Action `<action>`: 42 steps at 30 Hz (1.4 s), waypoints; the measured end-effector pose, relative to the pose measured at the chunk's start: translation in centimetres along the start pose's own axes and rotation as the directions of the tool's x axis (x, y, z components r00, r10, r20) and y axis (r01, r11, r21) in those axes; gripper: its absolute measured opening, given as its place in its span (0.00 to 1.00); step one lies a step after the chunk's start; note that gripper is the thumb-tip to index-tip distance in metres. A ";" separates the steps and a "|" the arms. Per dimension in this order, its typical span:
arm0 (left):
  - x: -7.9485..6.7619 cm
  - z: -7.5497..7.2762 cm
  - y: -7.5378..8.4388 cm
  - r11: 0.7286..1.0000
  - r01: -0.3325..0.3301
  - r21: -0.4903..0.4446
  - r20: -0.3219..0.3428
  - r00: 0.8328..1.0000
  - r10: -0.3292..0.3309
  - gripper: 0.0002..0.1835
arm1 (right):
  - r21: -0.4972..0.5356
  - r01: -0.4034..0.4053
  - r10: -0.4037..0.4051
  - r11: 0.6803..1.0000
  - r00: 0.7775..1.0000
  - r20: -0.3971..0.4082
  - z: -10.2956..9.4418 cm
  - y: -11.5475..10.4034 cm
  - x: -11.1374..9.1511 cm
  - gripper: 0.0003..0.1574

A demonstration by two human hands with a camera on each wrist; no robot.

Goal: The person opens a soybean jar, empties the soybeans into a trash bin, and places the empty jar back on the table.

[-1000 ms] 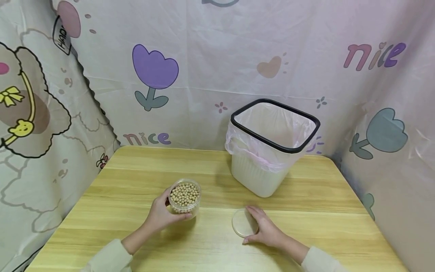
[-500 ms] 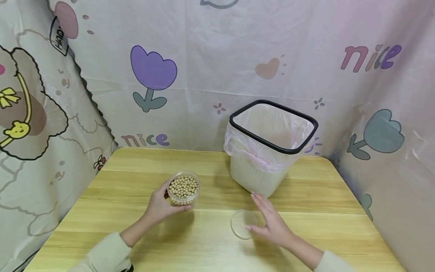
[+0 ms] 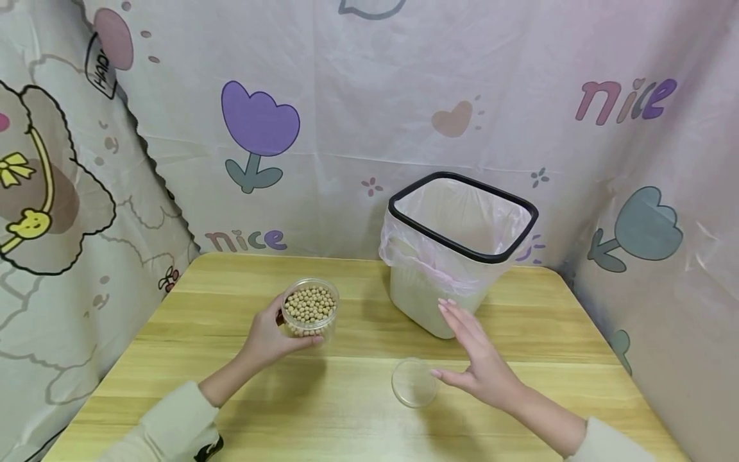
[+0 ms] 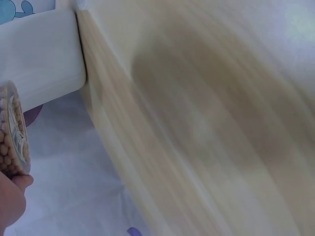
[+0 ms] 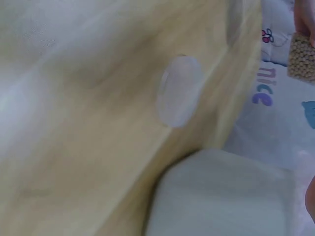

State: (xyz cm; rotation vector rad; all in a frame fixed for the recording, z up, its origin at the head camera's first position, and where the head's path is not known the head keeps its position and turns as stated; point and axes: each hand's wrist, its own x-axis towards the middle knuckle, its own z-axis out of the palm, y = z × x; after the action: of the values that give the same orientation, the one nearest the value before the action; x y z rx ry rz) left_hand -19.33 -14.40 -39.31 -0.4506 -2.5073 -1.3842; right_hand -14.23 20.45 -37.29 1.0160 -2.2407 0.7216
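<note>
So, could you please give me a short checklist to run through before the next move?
1. Left grip around the jar: ok, fingers and thumb hold its sides.
2. Jar lifted off the table: ok.
3. Jar's mouth uncovered: ok, the beans show and the clear lid lies on the table.
4. Right grip free: ok, it holds nothing.
5. Bin open and lined: ok, a bag covers its inside.
6. Bin's bottom empty: cannot tell, it is hidden.
</note>
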 end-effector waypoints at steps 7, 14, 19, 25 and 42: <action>1.3 -0.9 0.8 0.999 -0.035 -0.002 0.011 0.999 0.035 0.52 | -0.065 0.080 -0.087 0.995 0.990 -0.112 -2.5 -0.4 2.5 0.52; 2.8 -2.0 1.8 0.998 -0.061 0.010 0.015 0.998 0.061 0.50 | -0.145 -0.145 0.121 0.979 0.979 -0.164 -4.9 0.0 4.7 0.52; 3.9 -2.5 2.4 0.998 -0.058 0.019 0.026 0.998 0.058 0.48 | -0.195 -0.317 0.295 0.928 0.946 -0.134 -6.6 1.1 6.2 0.53; 5.5 -3.1 3.3 0.998 -0.040 0.038 0.054 0.998 0.038 0.50 | -0.278 -0.501 0.515 0.819 0.857 -0.024 -8.5 2.1 8.0 0.58; 10.4 -4.1 7.1 0.986 -0.090 0.137 0.091 0.993 0.078 0.46 | -0.450 -0.661 0.790 0.601 0.577 0.208 -9.5 4.9 11.4 0.75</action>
State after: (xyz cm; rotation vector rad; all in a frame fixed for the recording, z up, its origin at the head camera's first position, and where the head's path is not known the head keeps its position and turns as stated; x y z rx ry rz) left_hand -26.04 -12.81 -27.98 -0.5906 -2.6002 -1.1710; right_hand -21.72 24.05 -24.11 -0.0315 -3.0437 0.4359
